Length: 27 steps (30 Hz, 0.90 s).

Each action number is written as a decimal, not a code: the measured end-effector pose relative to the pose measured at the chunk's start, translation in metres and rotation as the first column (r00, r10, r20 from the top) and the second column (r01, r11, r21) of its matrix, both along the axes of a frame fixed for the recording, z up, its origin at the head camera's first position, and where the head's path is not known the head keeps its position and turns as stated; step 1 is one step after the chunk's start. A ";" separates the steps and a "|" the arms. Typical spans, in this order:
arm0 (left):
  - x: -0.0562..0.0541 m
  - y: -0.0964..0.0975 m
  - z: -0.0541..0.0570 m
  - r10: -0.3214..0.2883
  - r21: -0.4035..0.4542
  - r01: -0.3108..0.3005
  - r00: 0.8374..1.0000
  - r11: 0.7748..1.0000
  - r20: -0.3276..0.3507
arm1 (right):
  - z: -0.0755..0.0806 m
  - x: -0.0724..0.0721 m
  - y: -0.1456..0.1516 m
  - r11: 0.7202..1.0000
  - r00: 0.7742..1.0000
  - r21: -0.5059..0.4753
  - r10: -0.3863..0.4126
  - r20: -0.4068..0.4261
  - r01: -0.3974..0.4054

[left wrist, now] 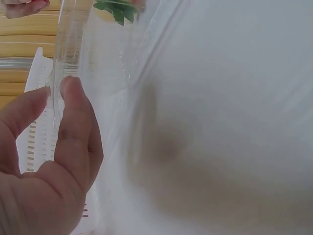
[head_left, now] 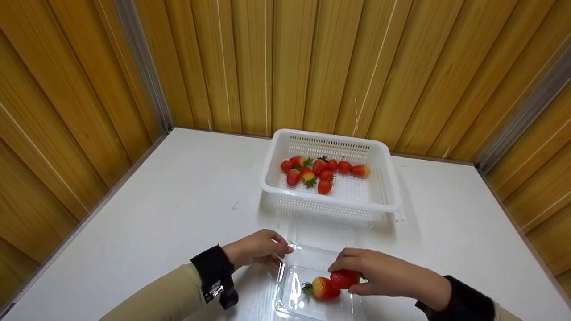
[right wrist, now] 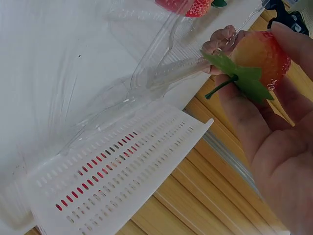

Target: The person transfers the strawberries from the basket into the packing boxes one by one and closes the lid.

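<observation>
My right hand (head_left: 388,273) holds a strawberry (head_left: 345,280) over a clear plastic clamshell box (head_left: 291,305). In the right wrist view, thumb and fingers grip this strawberry (right wrist: 266,56), and its green leaves and stem stick out. Another strawberry (head_left: 324,290) lies in the box, leaves to the left, overlapped by the held one in the head view. My left hand (head_left: 258,248) pinches the box at its left edge, near the fold between base and raised lid. In the left wrist view, the clear wall (left wrist: 73,44) runs between the thumb and fingers of this hand (left wrist: 58,161).
Behind the box stands a white perforated basket (head_left: 330,203) with several strawberries (head_left: 308,174) in it, mostly on its left side. The white table (head_left: 214,178) is bordered by wood-patterned walls (head_left: 290,67) at the back and both sides.
</observation>
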<state>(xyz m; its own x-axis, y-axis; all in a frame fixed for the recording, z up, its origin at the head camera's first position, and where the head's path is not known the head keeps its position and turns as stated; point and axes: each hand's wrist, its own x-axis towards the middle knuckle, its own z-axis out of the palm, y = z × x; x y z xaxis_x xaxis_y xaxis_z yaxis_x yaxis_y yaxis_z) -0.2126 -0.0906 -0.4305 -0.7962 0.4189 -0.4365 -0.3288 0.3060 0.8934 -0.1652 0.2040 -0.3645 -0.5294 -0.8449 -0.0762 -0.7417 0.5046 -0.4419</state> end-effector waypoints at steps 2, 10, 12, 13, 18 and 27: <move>-0.001 0.001 0.000 -0.012 0.012 0.012 1.000 1.000 -0.004 | -0.001 0.001 -0.002 1.000 1.000 0.016 -0.004 0.007 0.004; -0.001 0.002 -0.001 -0.013 0.066 0.014 1.000 0.998 -0.020 | -0.011 0.006 -0.004 0.998 0.999 0.054 0.033 -0.040 -0.031; 0.000 0.003 -0.001 -0.014 0.076 0.016 1.000 0.997 -0.019 | -0.014 0.007 -0.004 0.997 0.997 0.053 0.050 -0.056 -0.047; 0.000 0.003 -0.001 -0.016 0.078 0.018 1.000 0.997 -0.021 | -0.015 0.008 -0.005 0.997 0.998 0.059 0.047 -0.048 -0.045; 0.001 0.004 -0.001 -0.011 0.086 0.012 1.000 0.996 -0.016 | -0.019 0.010 -0.007 0.995 1.000 0.096 0.003 0.011 -0.004; 0.004 0.007 -0.004 -0.012 0.105 0.013 1.000 0.994 -0.012 | -0.030 0.017 -0.010 0.992 0.999 0.125 -0.012 0.032 0.007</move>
